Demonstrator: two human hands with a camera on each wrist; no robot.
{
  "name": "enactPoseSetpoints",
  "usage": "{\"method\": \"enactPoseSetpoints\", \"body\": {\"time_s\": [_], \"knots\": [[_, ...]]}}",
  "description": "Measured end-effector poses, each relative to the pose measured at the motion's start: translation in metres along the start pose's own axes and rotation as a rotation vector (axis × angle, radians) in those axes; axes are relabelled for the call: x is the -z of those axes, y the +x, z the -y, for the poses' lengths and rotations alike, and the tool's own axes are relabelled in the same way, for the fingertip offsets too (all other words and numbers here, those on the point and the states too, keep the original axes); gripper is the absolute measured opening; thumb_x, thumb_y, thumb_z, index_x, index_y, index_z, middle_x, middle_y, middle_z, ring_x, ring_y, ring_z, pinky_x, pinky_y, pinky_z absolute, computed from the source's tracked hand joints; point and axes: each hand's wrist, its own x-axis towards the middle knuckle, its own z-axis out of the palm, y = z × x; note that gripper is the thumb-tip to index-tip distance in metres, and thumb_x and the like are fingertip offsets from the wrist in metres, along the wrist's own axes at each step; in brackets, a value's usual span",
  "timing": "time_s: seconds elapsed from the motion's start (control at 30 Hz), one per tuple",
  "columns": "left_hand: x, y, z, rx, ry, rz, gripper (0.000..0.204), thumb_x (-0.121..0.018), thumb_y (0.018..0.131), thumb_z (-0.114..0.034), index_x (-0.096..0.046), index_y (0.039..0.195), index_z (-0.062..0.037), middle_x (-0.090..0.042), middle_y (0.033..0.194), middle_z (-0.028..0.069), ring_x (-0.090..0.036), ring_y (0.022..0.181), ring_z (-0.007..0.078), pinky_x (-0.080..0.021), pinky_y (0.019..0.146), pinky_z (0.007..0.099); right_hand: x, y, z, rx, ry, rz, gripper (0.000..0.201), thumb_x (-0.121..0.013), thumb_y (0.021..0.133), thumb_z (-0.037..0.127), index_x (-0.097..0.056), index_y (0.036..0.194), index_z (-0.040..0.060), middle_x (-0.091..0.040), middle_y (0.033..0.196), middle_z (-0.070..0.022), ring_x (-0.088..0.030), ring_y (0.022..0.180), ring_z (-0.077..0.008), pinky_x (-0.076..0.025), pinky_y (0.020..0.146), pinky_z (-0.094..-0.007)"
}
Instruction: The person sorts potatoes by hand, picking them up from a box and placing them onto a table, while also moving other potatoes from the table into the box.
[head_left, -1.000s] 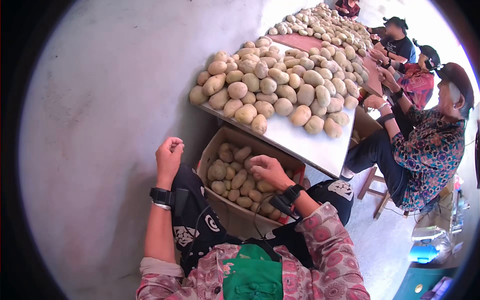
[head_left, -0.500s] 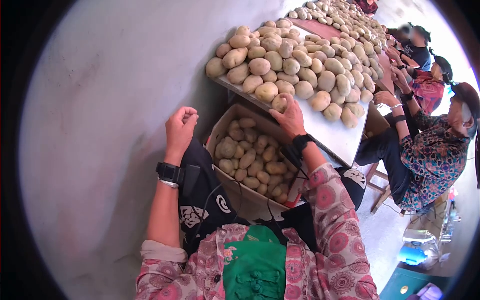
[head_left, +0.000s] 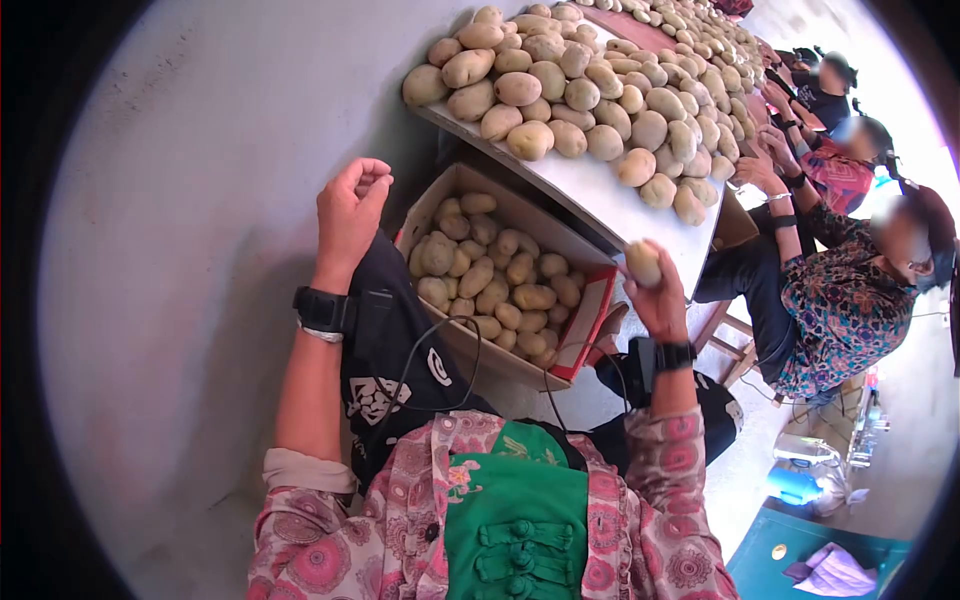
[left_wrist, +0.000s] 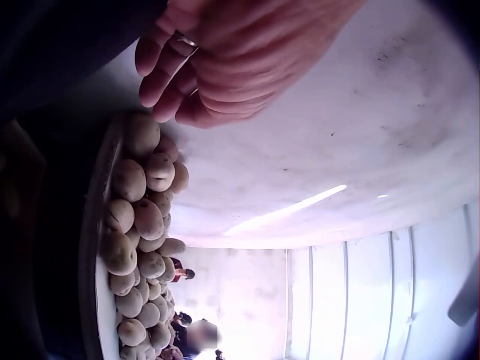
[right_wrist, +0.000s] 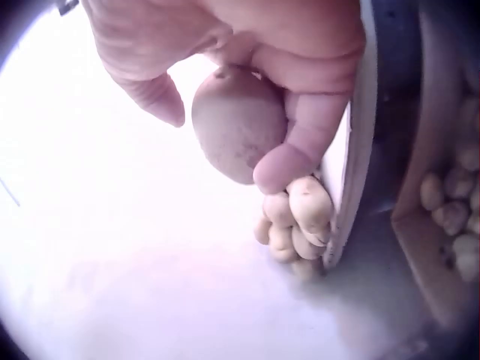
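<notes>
My right hand (head_left: 662,305) holds a single pale potato (head_left: 643,263) just off the near edge of the white table (head_left: 650,215). In the right wrist view the fingers curl round the potato (right_wrist: 238,124), while the thumb stands a little away from it. A heap of potatoes (head_left: 600,140) covers much of the table top. Below the table edge, a cardboard box (head_left: 594,322) with a red end holds many more potatoes (head_left: 490,285). My left hand (head_left: 350,220) hangs above my knee near the wall, its fingers loosely bent around nothing.
A grey-white wall (head_left: 200,250) runs along the left. Several people sit along the right side of the table, the nearest in a patterned shirt (head_left: 845,320) on a wooden stool. Thin cables (head_left: 480,350) hang from my wrists near the box. A teal container (head_left: 760,555) stands at lower right.
My right hand went from above the box to the table edge, took a potato from the heap's front, and moved right with it. My left hand has risen slightly, still holding nothing.
</notes>
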Motion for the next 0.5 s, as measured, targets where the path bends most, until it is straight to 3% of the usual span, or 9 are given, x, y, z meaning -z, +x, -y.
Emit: {"method": "enactPoseSetpoints", "body": {"time_s": [0.1, 0.3, 0.5], "knots": [[-0.010, 0.009, -0.005, -0.040, -0.183, 0.015, 0.016, -0.057, 0.088, -0.007, -0.060, 0.101, 0.0008, -0.065, 0.090, 0.0038, -0.059, 0.080, 0.0084, -0.048, 0.074, 0.0232, 0.008, -0.034, -0.004, -0.038, 0.078, -0.213, 0.029, -0.054, 0.093, 0.029, -0.053, 0.111, 0.0059, -0.060, 0.106, -0.0129, -0.064, 0.089, -0.0261, -0.052, 0.060, -0.0275], [-0.043, 0.051, -0.046, -0.108, -0.348, 0.192, 0.016, -0.055, 0.089, -0.006, -0.059, 0.103, 0.0000, -0.064, 0.092, 0.0041, -0.058, 0.080, 0.0082, -0.048, 0.075, 0.0235, 0.001, -0.038, -0.010, -0.017, 0.107, -0.380, 0.027, -0.057, 0.093, 0.029, -0.055, 0.107, 0.0073, -0.061, 0.105, -0.0123, -0.064, 0.091, -0.0283, -0.055, 0.063, -0.0274], [-0.058, 0.081, -0.044, -0.170, -0.214, 0.244, 0.013, -0.056, 0.087, -0.004, -0.060, 0.099, 0.0000, -0.064, 0.089, 0.0033, -0.058, 0.079, 0.0078, -0.048, 0.074, 0.0229, -0.022, -0.030, -0.012, -0.025, 0.130, -0.285, 0.029, -0.057, 0.092, 0.023, -0.053, 0.115, 0.0054, -0.058, 0.114, -0.0124, -0.058, 0.105, -0.0270, -0.053, 0.078, -0.0328]]}}
